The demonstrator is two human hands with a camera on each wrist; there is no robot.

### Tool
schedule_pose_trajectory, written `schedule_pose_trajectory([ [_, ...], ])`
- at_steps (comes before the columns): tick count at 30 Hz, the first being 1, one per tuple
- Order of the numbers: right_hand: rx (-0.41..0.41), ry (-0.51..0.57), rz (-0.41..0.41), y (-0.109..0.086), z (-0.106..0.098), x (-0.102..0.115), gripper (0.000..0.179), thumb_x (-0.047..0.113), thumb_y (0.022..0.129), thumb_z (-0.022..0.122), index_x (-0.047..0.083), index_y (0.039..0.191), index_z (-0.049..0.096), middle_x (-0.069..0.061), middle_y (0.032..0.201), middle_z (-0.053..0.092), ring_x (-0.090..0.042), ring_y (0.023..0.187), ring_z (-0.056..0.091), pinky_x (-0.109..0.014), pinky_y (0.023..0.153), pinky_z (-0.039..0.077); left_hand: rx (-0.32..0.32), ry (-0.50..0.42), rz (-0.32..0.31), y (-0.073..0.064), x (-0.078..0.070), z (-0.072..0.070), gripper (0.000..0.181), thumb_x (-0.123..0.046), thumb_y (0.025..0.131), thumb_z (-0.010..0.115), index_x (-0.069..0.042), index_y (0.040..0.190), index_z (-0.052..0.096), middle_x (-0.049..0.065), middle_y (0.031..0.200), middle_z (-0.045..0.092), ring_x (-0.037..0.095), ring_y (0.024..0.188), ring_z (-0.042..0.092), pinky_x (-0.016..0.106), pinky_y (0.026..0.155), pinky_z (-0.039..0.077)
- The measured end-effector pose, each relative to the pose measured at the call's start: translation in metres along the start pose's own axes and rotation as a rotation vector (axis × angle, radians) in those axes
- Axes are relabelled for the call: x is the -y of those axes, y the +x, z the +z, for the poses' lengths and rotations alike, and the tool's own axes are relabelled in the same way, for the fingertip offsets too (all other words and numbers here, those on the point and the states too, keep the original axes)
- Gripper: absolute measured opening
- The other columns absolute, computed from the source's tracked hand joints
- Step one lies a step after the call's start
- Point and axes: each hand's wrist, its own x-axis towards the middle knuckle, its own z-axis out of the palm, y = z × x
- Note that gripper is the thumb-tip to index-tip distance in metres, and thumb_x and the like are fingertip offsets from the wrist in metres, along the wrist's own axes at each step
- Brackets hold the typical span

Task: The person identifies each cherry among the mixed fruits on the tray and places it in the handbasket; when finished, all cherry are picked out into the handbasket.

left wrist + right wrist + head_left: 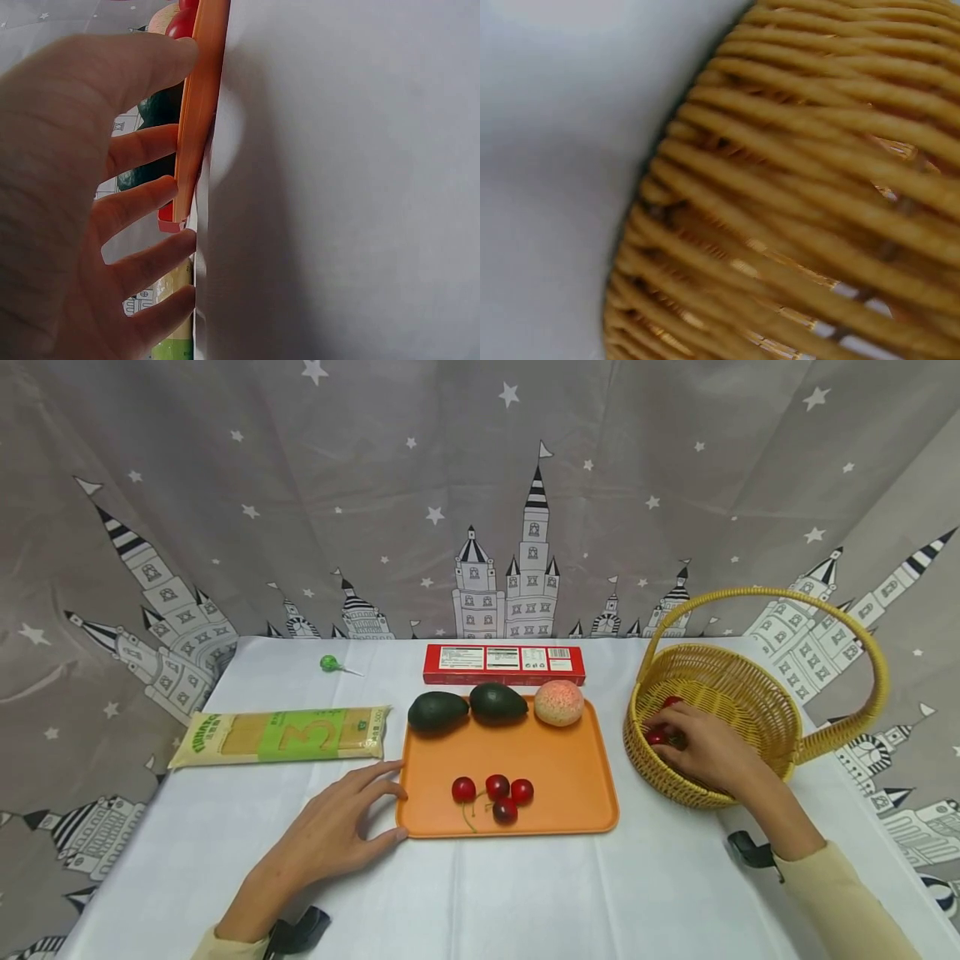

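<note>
Only the head view shows the right hand (707,750) inside the basket (750,693).

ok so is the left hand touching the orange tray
Touching: the left wrist view shows the left hand with its thumb and two fingers against the edge of the orange tray.

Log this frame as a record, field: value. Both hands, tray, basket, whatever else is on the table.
left_hand: left hand, fingers spread, touching left edge of orange tray
right_hand: right hand, inside wicker basket, fingertips at red cherries; grip unclear
tray_far_edge: two dark green avocados, one peach
tray_near_side: four cherries on tray
basket_handle: up
behind_tray: red box
left_of_tray: yellow-green packet; green lollipop farther back
</note>
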Motion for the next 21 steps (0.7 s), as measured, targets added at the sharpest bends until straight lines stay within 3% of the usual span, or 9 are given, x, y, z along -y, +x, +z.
schedule_pose_trajectory([
  [5, -0.035, 0.031, 0.002, -0.001, -0.004, 0.007, 0.030, 0.018, 0.097, 0.082, 0.011, 0.125, 0.075, -0.009, 0.116, 0.072, -0.027, 0.102, 0.070, -0.054, 0.090, 0.061, -0.008, 0.004, 0.007, -0.001, 0.001, 0.000, 0.039, -0.049, 0.087, 0.087, -0.032, 0.118, 0.071, 0.002, 0.160, 0.056, 0.035, 0.144, 0.055, 0.064, 0.113, 0.050],
  [9, -0.085, 0.040, -0.007, -0.003, -0.008, 0.016, 0.030, 0.019, 0.099, 0.080, 0.010, 0.127, 0.074, -0.008, 0.115, 0.073, -0.028, 0.100, 0.070, -0.051, 0.086, 0.062, -0.003, 0.005, 0.004, -0.001, 0.001, 0.000, 0.040, -0.050, 0.087, 0.087, -0.032, 0.119, 0.071, 0.002, 0.160, 0.056, 0.034, 0.145, 0.055, 0.063, 0.113, 0.050],
  [13, -0.140, 0.040, -0.012, -0.004, -0.013, 0.026, 0.033, 0.020, 0.098, 0.081, 0.009, 0.129, 0.072, -0.009, 0.113, 0.074, -0.028, 0.095, 0.068, -0.049, 0.081, 0.062, 0.001, 0.006, 0.002, 0.000, 0.002, 0.001, 0.040, -0.050, 0.087, 0.087, -0.032, 0.119, 0.071, 0.002, 0.161, 0.055, 0.034, 0.145, 0.055, 0.062, 0.113, 0.050],
  [21, -0.218, 0.085, -0.057, -0.004, -0.016, 0.050, 0.035, 0.015, 0.095, 0.083, 0.009, 0.128, 0.071, -0.009, 0.120, 0.073, -0.028, 0.100, 0.069, -0.052, 0.083, 0.062, 0.009, 0.004, -0.013, 0.000, 0.001, 0.002, 0.040, -0.051, 0.087, 0.086, -0.032, 0.119, 0.071, 0.002, 0.161, 0.055, 0.034, 0.146, 0.054, 0.064, 0.114, 0.049],
])
